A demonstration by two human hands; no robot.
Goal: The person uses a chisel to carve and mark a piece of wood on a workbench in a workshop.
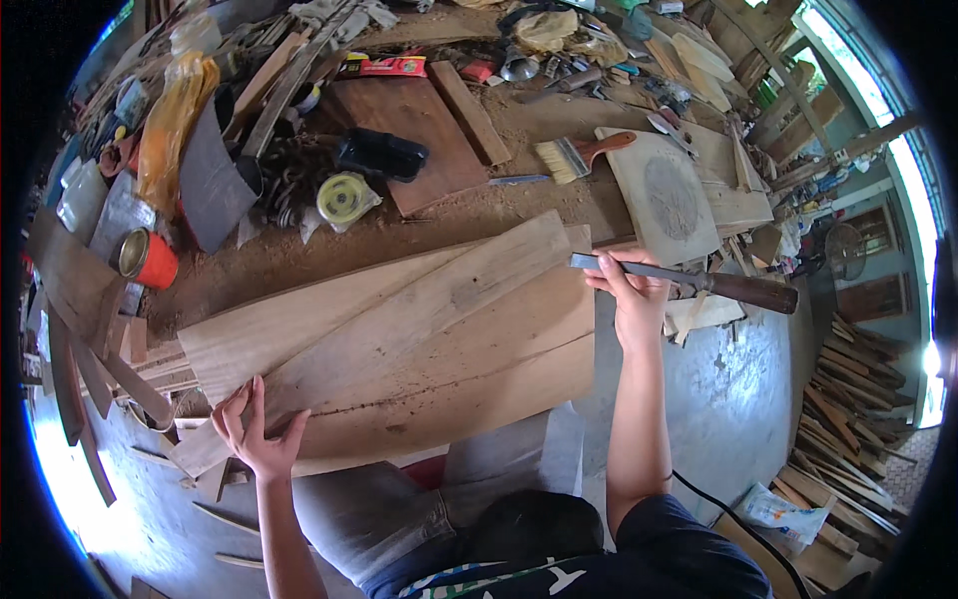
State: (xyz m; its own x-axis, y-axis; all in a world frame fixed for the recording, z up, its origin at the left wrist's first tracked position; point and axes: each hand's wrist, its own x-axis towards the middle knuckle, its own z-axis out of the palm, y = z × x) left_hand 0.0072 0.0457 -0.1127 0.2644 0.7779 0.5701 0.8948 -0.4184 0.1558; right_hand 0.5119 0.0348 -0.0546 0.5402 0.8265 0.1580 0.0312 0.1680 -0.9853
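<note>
At 8 o'clock, your left hand (pixel 261 445) lies spread over the plank (pixel 419 301), presumably steadying it on the broad board (pixel 469 364). Well apart at 3 o'clock, your right hand (pixel 642 299) grips the chisel (pixel 689 277) by its blade, likely for closer control.

R fingers (pixel 619 281) w/ chisel (pixel 694 278), L fingers (pixel 257 397) on plank (pixel 401 321)
</note>
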